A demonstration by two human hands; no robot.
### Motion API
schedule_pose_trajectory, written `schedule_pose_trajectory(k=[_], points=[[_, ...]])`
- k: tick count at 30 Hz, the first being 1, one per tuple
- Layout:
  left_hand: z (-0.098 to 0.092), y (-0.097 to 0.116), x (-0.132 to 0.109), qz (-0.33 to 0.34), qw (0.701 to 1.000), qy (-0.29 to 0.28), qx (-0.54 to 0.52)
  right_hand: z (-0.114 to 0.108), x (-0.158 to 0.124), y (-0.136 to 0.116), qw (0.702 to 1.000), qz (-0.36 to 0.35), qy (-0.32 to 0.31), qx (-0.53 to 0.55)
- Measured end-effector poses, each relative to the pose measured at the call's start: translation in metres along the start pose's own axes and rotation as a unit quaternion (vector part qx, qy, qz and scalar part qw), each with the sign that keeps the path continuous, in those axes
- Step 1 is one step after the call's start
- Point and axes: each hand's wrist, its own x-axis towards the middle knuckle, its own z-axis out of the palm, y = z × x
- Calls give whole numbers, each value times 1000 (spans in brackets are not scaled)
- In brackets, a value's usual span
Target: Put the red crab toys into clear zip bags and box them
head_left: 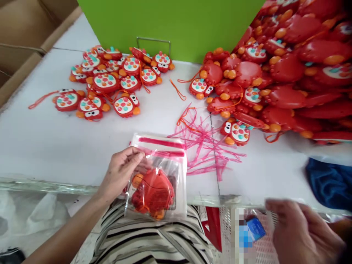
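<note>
My left hand [125,168] pinches the upper left edge of a clear plastic bag [178,190] with a pink strip along its top. Inside the bag lies a red animal-shaped toy [158,187] with orange feet, its plain side up. Under it are more clear bags [162,140], at the table's front edge. My right hand [299,227] is low at the right, off the front edge and apart from the bag. It is blurred by motion, and whether its fingers hold anything does not show.
Red toys with dotted faces [104,81] lie in a group at back left. A large heap of them [288,69] fills the right. Pink strips [203,143] are scattered mid-table. A green panel [176,29] stands behind, a dark blue cloth [330,183] at right.
</note>
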Motion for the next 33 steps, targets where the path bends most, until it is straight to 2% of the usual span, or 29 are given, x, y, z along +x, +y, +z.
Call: schedule_pose_trajectory(k=[1, 2, 3, 4, 5, 7, 9, 11, 16, 20, 24, 26, 28, 33], points=[[1, 1, -1, 6, 1000, -2, -2, 15, 0, -34, 994, -56, -84, 29], [1, 1, -2, 11, 1000, -4, -4, 32, -4, -69, 971, -158, -161, 78], [1, 1, -3, 16, 1000, -3, -6, 48, -11, -101, 931, -252, -250, 89], [0, 0, -5, 22, 1000, 2, -9, 64, -20, -128, 890, -332, -302, 72], [0, -2, -6, 27, 999, 10, -13, 78, -31, -150, 859, -400, -316, 54], [-3, -7, -8, 35, 998, 35, -25, 101, -52, -174, 825, -433, -363, -16], [-5, -13, -7, 34, 997, 57, -41, 115, -68, -177, 806, -437, -385, -100], [-5, -16, -5, 28, 996, 65, -54, 120, -74, -170, 799, -437, -393, -130], [2, -16, -2, 35, 995, 76, -53, 122, -62, -157, 799, -455, -380, -100], [5, -13, -4, 30, 994, 98, -48, 130, -52, -154, 781, -493, -376, -75], [-2, -7, -6, -26, 998, 58, -30, 135, -52, -158, 801, -481, -350, -74], [-6, -3, -7, -32, 999, 41, -16, 136, -55, -166, 811, -480, -325, -84], [-9, 0, -7, -28, 999, 34, 7, 138, -57, -176, 808, -492, -306, -103], [-15, 4, -4, -3, 997, 28, 74, 143, -62, -192, 753, -562, -325, -107]])
